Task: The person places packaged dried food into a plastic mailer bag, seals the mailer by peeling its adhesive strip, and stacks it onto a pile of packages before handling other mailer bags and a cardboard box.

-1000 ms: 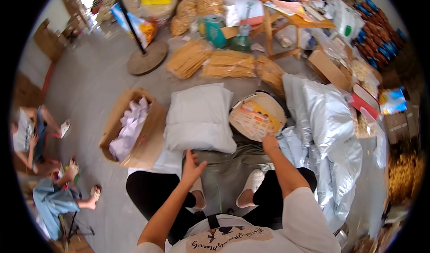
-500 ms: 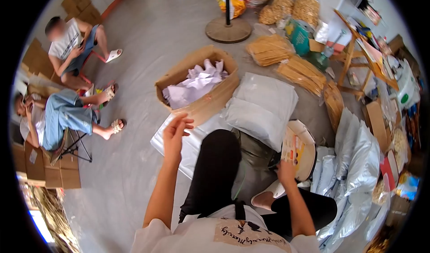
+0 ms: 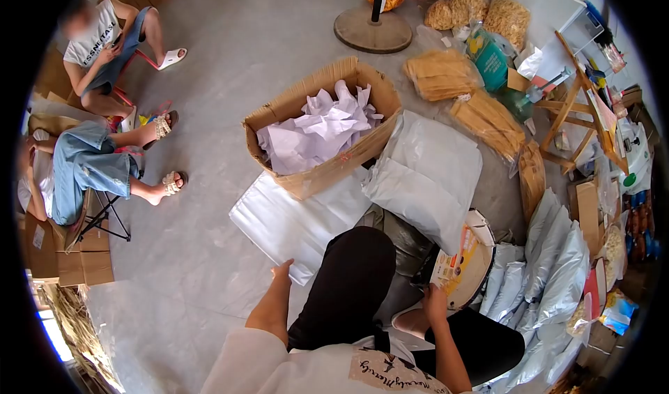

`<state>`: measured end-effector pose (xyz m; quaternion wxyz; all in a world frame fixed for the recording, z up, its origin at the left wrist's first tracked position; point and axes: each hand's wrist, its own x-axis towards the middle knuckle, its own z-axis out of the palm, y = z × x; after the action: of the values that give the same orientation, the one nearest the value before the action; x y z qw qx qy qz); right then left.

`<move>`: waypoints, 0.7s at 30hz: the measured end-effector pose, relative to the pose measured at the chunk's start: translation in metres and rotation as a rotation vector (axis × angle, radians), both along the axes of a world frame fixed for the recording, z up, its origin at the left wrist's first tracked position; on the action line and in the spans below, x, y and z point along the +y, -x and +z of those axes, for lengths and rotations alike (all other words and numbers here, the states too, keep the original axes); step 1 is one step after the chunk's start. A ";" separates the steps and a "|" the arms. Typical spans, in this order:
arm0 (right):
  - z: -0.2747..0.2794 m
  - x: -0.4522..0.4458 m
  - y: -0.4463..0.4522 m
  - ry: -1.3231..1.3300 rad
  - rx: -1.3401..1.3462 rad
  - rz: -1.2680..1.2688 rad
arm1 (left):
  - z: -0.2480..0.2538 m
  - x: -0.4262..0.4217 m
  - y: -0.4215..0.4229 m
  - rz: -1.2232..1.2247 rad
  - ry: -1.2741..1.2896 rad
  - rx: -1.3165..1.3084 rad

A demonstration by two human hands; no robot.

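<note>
My left hand [image 3: 282, 269] is at the near edge of a flat white plastic bag [image 3: 300, 216] on the floor; its fingers are too small to read. My right hand [image 3: 435, 300] is closed at the lower edge of printed orange-and-white sheets [image 3: 451, 267], which lie in a round container [image 3: 479, 272]. Behind the flat bag stands an open cardboard box [image 3: 324, 179] with crumpled white paper [image 3: 320, 125] in it. A full, pale grey plastic package [image 3: 428, 171] lies between the box and the round container, on dark material.
Two people [image 3: 97, 45] [image 3: 83, 164] sit at the left. Silvery packages [image 3: 557, 275] are piled on the right. Behind them are a wooden stand [image 3: 575, 108] and bundles in clear wrap [image 3: 488, 125]. A round pole base [image 3: 373, 31] stands at the back.
The view has swung left. My left hand has moved from beside the grey package, past the box, down to the flat white bag. My right hand remains at the sheets.
</note>
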<state>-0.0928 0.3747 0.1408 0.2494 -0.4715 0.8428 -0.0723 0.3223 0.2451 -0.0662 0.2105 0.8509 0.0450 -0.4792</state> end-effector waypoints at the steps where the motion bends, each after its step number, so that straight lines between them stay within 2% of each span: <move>1: -0.003 0.002 -0.001 -0.014 -0.029 -0.020 | -0.010 -0.002 -0.005 -0.002 -0.006 -0.019; 3: -0.004 0.003 -0.001 -0.034 -0.055 -0.040 | -0.024 -0.006 -0.012 -0.004 -0.018 -0.033; 6: 0.000 0.002 -0.006 -0.045 -0.049 -0.037 | -0.031 -0.007 -0.015 -0.018 0.126 0.111; 8: -0.002 0.000 -0.007 -0.012 -0.045 -0.026 | -0.001 -0.021 0.006 0.103 0.205 0.159; 11: -0.009 0.002 -0.007 -0.064 -0.018 -0.027 | 0.019 -0.037 0.034 0.088 0.282 0.164; 12: -0.007 0.003 -0.007 -0.068 -0.010 -0.030 | 0.036 -0.045 0.044 0.189 0.257 0.220; 15: -0.004 0.002 -0.006 -0.075 -0.053 -0.062 | -0.009 -0.052 0.047 0.318 0.203 0.342; 16: -0.005 0.003 -0.005 -0.061 -0.047 -0.064 | -0.013 -0.057 0.048 0.415 0.162 0.291; 17: -0.006 0.004 -0.004 -0.054 -0.041 -0.067 | -0.015 -0.057 0.043 0.414 0.159 0.300; 19: -0.006 0.006 -0.005 -0.037 -0.023 -0.069 | -0.006 -0.061 0.035 0.022 -0.042 0.219; 21: -0.002 0.006 -0.009 -0.025 -0.015 -0.076 | 0.006 -0.052 0.039 -0.004 0.016 0.150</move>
<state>-0.0836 0.3803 0.1387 0.2586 -0.4354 0.8590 -0.0750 0.2835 0.1927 -0.0601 0.2124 0.8110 0.0552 -0.5423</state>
